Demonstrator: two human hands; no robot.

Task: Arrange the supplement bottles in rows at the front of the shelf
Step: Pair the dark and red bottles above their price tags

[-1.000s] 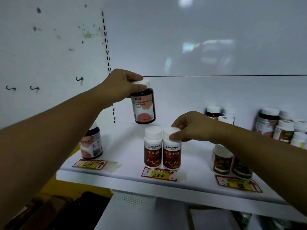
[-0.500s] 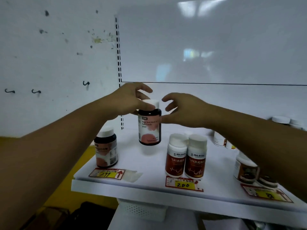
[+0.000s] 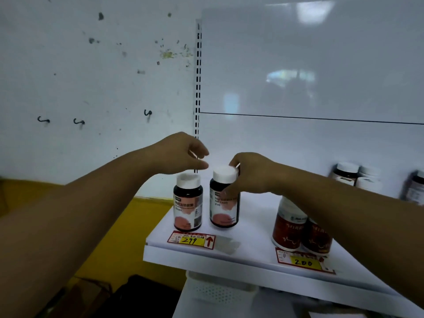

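Two dark bottles with pink labels and white caps stand side by side at the front left of the white shelf (image 3: pixel 206 251), above a "299" price tag (image 3: pixel 191 239). My right hand (image 3: pixel 250 174) grips the right one (image 3: pixel 223 203) by its neck and cap. My left hand (image 3: pixel 181 153) hovers just above the left bottle (image 3: pixel 188 203), fingers loosely curled and holding nothing. Two red-labelled white bottles (image 3: pixel 300 228) stand further right, partly hidden by my right forearm.
More bottles (image 3: pixel 358 176) stand at the back right of the shelf. A "200" price tag (image 3: pixel 302 261) marks the front edge. A slotted upright (image 3: pixel 198 88) runs up the back wall. A white perforated basket (image 3: pixel 220 290) sits under the shelf.
The dark bottle passed from my left hand to my right and came down onto the shelf beside the other dark bottle. My left hand let go and now hovers above.
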